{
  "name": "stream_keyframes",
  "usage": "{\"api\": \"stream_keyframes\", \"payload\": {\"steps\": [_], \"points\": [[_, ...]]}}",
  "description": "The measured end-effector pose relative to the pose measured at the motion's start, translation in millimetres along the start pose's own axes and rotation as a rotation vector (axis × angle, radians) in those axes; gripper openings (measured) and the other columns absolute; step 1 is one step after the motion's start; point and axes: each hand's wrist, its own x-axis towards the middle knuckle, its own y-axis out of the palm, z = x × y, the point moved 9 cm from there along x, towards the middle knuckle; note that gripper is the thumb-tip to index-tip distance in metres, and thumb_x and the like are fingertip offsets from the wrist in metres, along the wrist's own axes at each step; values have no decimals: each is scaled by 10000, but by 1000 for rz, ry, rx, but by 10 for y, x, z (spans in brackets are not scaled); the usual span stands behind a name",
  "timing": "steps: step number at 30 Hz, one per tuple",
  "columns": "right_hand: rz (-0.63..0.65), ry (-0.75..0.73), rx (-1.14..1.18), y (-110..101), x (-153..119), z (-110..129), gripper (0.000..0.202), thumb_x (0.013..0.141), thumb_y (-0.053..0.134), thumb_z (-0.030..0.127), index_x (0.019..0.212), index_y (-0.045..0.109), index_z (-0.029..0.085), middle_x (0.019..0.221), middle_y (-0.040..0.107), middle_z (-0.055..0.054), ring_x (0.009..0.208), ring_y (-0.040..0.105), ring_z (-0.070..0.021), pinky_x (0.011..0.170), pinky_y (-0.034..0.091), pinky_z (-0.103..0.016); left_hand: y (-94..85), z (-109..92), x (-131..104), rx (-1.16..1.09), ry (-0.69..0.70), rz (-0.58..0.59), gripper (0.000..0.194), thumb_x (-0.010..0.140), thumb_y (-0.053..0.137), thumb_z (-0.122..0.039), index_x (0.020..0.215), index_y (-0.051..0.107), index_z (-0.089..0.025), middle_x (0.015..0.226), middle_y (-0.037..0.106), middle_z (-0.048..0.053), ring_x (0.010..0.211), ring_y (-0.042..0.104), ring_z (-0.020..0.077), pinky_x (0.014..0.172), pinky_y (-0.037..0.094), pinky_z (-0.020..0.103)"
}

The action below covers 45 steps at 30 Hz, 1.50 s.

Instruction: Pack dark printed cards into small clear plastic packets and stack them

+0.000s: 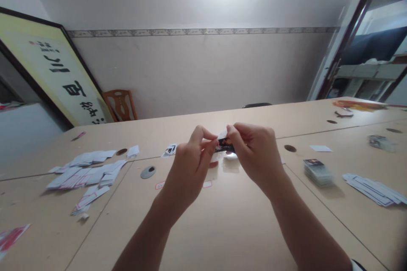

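Note:
A small dark printed card [225, 145], with something clear or whitish around it, is held up above the table in the middle of the head view. Its left end is pinched between the thumb and fingers of my left hand [190, 164]. My right hand [257, 149] pinches the other end the same way. Fingers cover both ends of the card, so its full shape is hidden. Behind and below it, partly blocked by my hands, a whitish thing lies on the table. Near my left wrist lies a red-edged paper strip [160, 185].
Piles of white paper packets [85, 173] cover the left of the table [229, 228]. A small photo card [171, 149] lies left of my hands. On the right are a stack of sleeved cards [318, 172], fanned white strips [375, 189] and another card stack [380, 142].

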Motion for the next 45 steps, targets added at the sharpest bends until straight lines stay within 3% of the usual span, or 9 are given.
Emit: {"api": "stream_keyframes", "payload": {"steps": [9,12,18,23,27,33,37,45], "points": [[-77,-102,-138,-35,-11,108,420,927,469,248,558,272,211,458,237,73,436,220,-74,451,207,-262,-13,23,10,-20,-26,6,236,929,557,-431,934,532,-197,705,641,5,724,667,143,621,641,251],[-81,-101,-181,-60,-4,103,457,955,467,311,555,270,209,449,230,74,431,209,-73,452,197,-266,-55,24,14,-49,-42,-1,246,913,579,-437,925,526,-197,713,655,9,718,675,150,615,644,266],[-46,-51,-45,-115,-51,122,472,865,621,522,562,471,193,453,417,61,422,347,-63,439,271,-233,-170,45,28,-203,-67,-26,270,885,629,-438,908,502,-201,766,706,23,764,708,183,611,649,301],[73,28,152,-71,-92,114,305,818,692,393,627,575,187,511,551,40,443,473,-76,432,338,-214,-189,77,31,-293,-127,-11,276,873,654,-426,920,502,-201,760,715,15,744,717,187,606,653,334],[73,88,298,-84,-73,52,245,838,662,332,654,627,173,565,624,4,485,551,-100,451,392,-224,-186,108,37,-377,-160,15,285,858,673,-418,928,496,-205,750,714,6,671,721,183,560,646,326],[70,114,374,-68,-27,-11,231,829,674,330,672,662,161,498,597,17,431,515,-88,411,357,-215,-169,122,39,-404,-169,58,325,838,686,-444,940,484,-210,758,725,23,692,739,216,552,642,322],[67,115,365,-71,-23,-15,234,832,668,313,655,654,160,484,581,22,428,493,-81,414,353,-213,-141,66,34,-380,-166,78,376,777,767,-367,938,465,-210,851,754,47,724,746,229,570,647,331],[63,121,397,-60,-21,-34,218,810,682,281,631,643,161,459,556,38,394,459,-65,373,343,-189,-143,40,21,-362,-167,49,398,737,805,-301,924,467,-207,827,755,35,712,749,230,560,646,312]]}}
